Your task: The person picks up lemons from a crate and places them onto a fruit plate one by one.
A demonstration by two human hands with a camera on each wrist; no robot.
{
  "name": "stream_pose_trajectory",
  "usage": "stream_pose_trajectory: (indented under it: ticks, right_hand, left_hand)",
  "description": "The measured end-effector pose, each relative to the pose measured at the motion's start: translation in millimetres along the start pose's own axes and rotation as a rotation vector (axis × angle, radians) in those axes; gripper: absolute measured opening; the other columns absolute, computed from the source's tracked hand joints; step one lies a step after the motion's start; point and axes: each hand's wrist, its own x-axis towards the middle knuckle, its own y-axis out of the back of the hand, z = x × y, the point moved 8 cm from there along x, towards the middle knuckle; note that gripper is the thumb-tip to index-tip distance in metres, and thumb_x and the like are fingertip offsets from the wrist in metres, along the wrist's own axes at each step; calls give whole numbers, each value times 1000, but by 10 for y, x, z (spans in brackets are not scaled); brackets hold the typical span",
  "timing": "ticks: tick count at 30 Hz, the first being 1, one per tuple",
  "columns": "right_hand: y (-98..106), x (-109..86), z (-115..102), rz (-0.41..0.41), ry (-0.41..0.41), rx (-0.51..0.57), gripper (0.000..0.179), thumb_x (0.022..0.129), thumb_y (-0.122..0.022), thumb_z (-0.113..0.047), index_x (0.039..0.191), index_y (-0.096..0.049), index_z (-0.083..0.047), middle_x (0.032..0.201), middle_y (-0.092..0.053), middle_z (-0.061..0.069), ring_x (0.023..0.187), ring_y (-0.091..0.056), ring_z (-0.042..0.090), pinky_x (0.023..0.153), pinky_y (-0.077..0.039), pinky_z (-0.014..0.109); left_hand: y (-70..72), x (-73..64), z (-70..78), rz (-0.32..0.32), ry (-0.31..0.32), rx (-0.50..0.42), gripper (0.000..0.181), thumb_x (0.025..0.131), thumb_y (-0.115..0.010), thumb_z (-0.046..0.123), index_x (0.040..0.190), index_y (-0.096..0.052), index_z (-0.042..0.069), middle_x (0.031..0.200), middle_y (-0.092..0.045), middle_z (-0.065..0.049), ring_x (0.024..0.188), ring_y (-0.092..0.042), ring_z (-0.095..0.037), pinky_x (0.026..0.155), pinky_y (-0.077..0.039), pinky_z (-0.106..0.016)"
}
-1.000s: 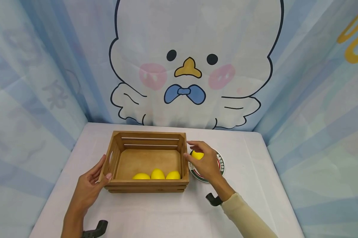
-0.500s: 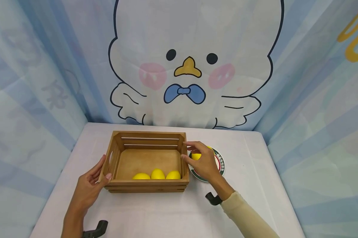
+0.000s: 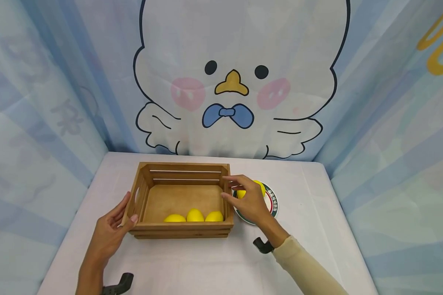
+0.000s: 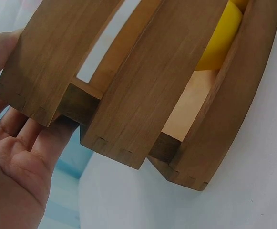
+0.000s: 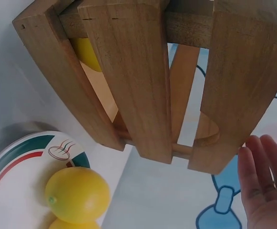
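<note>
A slatted wooden crate (image 3: pixel 184 230) stands on the table, with several yellow lemons (image 3: pixel 195 215) showing along its front wall inside. My left hand (image 3: pixel 111 231) grips the crate's left end near the front corner. In the left wrist view, the thumb lies at the top slat (image 4: pixel 38 52) and the fingers are partly hidden behind it. At the opposite end, my right hand (image 3: pixel 249 200) has relaxed fingers reaching over the rim. Its fingers (image 5: pixel 258 164) look straight and hold nothing in the right wrist view, with fingertips right at the top slat.
A round plate (image 3: pixel 274 203) with a green and red rim sits right of the crate, partly under the right hand. Yellow lemons (image 5: pixel 76 194) rest on it. A white cloth (image 3: pixel 192 266) covers the table. Printed curtains (image 3: pixel 391 164) enclose the back and sides.
My right hand has shifted slightly left, its fingertips moving from beside the crate's right end to over its rim. More of the plate's lemons shows. The left hand and crate stay nearly still.
</note>
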Motion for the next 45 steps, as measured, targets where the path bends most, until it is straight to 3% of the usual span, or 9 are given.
stream_pose_trajectory:
  ticks: [6,13,20,25,31,39,45]
  right_hand:
    - [-6,17,-60,-16,28,-30,48,90,-88,-23,135,-71,-15,127,-73,2,114,-73,24,98,-64,38]
    - [-57,49,-102,-61,33,-9,49,89,-89,-23,135,-70,-17,127,-74,9,114,-72,26,97,-64,35]
    - [-118,87,-176,-125,22,2,54,89,-89,-26,138,-69,-21,127,-73,-4,114,-71,26,100,-62,33]
    - [-166,121,-246,-168,25,-2,58,88,-89,-27,141,-67,-23,133,-72,-3,116,-70,17,103,-62,36]
    - [-248,147,-273,-236,1,17,62,87,-90,-25,144,-65,-23,141,-69,-2,123,-69,22,107,-60,44]
    - [-316,179,-276,-314,-4,-10,65,87,-90,-31,146,-63,-31,145,-66,-9,129,-67,20,110,-58,39]
    - [-361,212,-324,-397,18,-10,67,88,-89,-30,149,-61,-27,150,-63,-6,135,-64,23,114,-55,40]
  left_hand:
    - [3,1,-8,-6,3,-4,80,105,-69,36,170,-24,29,177,-24,-7,158,-33,-47,93,-47,-1]
    - [4,1,-3,-6,-3,-15,79,105,-69,35,170,-24,28,176,-24,-7,158,-33,-47,94,-45,0]
    - [5,4,-12,-14,-6,-22,79,104,-69,37,169,-25,31,176,-24,-7,158,-33,-46,94,-45,0]
    - [8,6,-19,-14,-6,-27,78,105,-69,36,169,-25,33,176,-24,-7,158,-33,-46,94,-45,0]
    - [4,5,-13,-10,-14,-26,77,104,-69,37,168,-26,34,176,-24,-6,158,-33,-46,95,-45,0]
    - [-1,10,0,-11,-11,-20,78,105,-69,36,169,-24,31,176,-24,-7,158,-33,-46,94,-46,0]
    - [2,2,-11,-9,-8,-24,78,105,-68,33,169,-24,29,176,-24,-8,158,-33,-47,94,-46,0]
